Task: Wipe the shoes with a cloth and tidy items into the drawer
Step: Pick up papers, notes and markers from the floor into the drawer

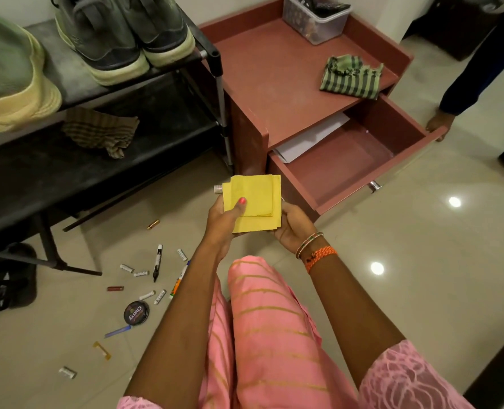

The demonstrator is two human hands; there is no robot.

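Note:
Both hands hold a stack of yellow square papers in front of me, just left of the open drawer. My left hand grips the stack with its thumb on top, and a small white cylinder pokes out behind it. My right hand supports the right edge from below. White paper lies at the back of the drawer. A striped cloth rests on the red cabinet top; another cloth lies on the black rack shelf. Grey-green shoes stand on the rack's top shelf.
Batteries, markers, a round polish tin and small clips are scattered on the tiled floor at the left. A clear plastic box stands at the cabinet's back. Another person's hand holds the drawer front at the right.

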